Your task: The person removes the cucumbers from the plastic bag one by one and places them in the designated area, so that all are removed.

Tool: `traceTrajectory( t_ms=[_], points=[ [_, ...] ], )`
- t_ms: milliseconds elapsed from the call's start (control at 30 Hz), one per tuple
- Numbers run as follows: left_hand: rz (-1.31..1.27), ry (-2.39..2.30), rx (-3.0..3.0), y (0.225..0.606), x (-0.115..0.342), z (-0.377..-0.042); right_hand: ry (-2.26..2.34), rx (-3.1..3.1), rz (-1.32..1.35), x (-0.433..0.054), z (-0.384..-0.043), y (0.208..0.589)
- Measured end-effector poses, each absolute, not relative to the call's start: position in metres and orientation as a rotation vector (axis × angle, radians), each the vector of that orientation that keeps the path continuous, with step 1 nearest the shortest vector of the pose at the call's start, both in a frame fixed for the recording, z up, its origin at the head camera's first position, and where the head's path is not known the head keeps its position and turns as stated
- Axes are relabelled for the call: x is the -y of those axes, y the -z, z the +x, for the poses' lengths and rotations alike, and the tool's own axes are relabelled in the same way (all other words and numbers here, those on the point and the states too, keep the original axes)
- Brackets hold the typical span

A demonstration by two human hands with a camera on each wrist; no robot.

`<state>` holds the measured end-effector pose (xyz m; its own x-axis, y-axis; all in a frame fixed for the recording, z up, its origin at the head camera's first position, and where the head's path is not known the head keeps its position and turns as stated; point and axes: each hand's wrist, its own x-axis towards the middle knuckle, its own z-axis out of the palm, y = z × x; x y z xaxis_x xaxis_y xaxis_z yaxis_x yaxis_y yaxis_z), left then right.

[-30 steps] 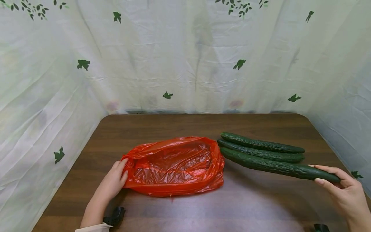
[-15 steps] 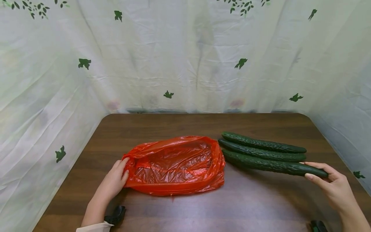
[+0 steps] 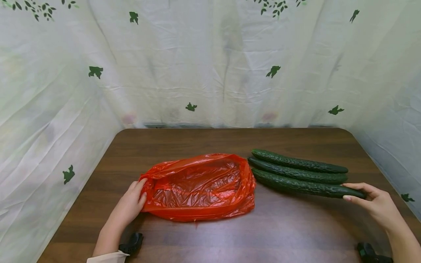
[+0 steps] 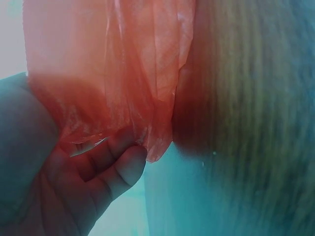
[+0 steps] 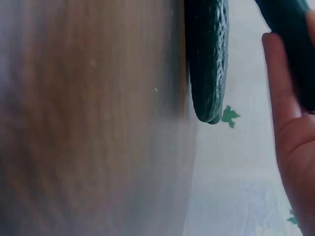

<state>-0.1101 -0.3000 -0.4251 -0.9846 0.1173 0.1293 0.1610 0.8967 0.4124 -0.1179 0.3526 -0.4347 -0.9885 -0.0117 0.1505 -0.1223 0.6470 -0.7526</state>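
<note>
A red plastic bag lies on the table with its mouth spread wide towards me. My left hand pinches the bag's left edge; in the left wrist view the thin film hangs from the fingers. My right hand grips the right end of the nearest cucumber, between thumb and fingers. That cucumber's far end is close against the bag's right side; whether they touch I cannot tell. Behind it lie a middle cucumber and a back cucumber, side by side.
The brown wooden table has rounded far corners. A white curtain with green leaf prints stands behind it and along both sides. Black wrist devices sit at the left wrist and the right wrist.
My right hand has moved left with the nearest cucumber, whose gripped end is now lower and closer to the other two. My left hand and the bag have stayed in place.
</note>
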Motion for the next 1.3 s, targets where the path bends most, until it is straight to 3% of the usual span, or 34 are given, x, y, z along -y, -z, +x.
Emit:
traceTrajectory(
  t_ms=[1300],
  points=[
    [-0.208,0.623,2.930,0.411,0.298,-0.107,-1.012,2.992,0.229,-0.352,-0.137,0.429]
  ],
)
